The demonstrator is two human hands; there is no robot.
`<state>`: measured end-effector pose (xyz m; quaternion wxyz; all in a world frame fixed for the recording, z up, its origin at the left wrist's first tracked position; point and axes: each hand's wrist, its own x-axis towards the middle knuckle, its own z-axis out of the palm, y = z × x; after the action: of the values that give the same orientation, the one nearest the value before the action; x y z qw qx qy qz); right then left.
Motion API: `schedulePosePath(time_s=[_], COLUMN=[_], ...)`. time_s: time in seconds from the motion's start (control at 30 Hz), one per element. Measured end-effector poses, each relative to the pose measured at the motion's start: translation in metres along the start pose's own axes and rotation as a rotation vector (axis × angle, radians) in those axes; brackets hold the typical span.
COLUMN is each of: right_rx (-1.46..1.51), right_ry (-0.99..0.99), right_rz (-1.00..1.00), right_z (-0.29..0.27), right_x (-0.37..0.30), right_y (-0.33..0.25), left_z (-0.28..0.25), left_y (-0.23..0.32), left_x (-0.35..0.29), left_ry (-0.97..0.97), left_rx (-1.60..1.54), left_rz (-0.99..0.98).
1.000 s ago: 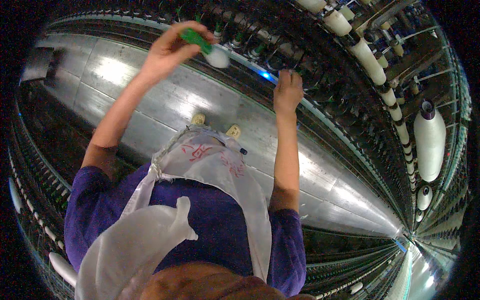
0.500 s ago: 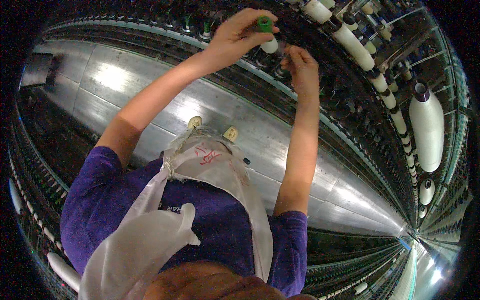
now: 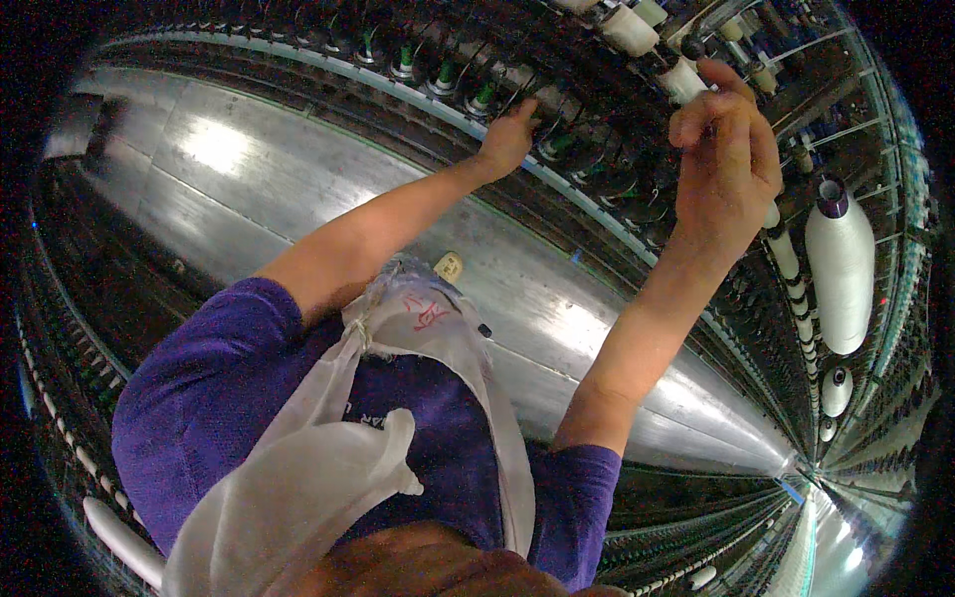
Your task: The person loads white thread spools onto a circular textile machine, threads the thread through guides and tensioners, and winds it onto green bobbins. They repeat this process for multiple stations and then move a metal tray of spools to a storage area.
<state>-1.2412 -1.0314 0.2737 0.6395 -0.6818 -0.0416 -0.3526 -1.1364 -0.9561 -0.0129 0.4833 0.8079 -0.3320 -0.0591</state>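
My left hand is low at the row of spindles on the spinning machine, its fingers closed in at one spindle position. What they grip there is hidden by the hand. Just to its left stands a bobbin with a green tube; more green bobbins follow along the rail. Higher up and to the right, my right hand is raised in front of the white rollers, fingers curled and thumb drawn in as in a pinch. No thread can be made out between them.
A large white yarn package with a purple-tipped tube hangs at the right. The metal floor of the aisle runs between this machine and another behind me. A pale rail edges the spindle row. A white apron hangs over my purple shirt.
The green-topped bobbin is no longer seen in my raised left hand, which has dropped to the spindle row. My right hand has moved right and up, toward the rollers.
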Motion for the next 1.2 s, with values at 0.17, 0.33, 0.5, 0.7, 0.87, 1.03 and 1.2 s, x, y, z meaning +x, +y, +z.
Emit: schedulePosePath(time_s=[0.17, 0.33, 0.5, 0.7, 0.87, 1.03, 1.2], right_rx=[-0.176, -0.380, -0.869, -0.957, -1.569, -2.207, -2.351], right_ry=[0.006, 0.126, 0.468, 0.054, -0.127, -0.506, -0.625], right_rz=[0.064, 0.048, 0.479, 0.399, -0.392, 0.169, -0.293], right_z=[0.023, -0.005, 0.020, 0.049, 0.009, 0.036, 0.021], right_x=[0.028, 0.018, -0.101, -0.113, 0.045, 0.132, 0.127], right_y=[-0.005, 0.025, 0.150, 0.184, 0.055, 0.047, 0.060], left_z=[-0.012, -0.053, -0.137, -0.217, -0.274, -0.273, -0.268], left_y=[0.005, -0.015, -0.109, -0.157, -0.122, -0.119, -0.153], left_x=[0.002, -0.045, -0.141, -0.203, -0.216, -0.221, -0.233], left_ry=[-0.223, -0.181, -0.622, -0.873, -1.066, -0.994, -0.849], left_rx=[0.010, -0.304, -0.068, -0.012, -0.079, -0.116, -0.050], left_rz=[-0.177, 0.099, -0.153, -0.171, 0.021, 0.074, 0.150])
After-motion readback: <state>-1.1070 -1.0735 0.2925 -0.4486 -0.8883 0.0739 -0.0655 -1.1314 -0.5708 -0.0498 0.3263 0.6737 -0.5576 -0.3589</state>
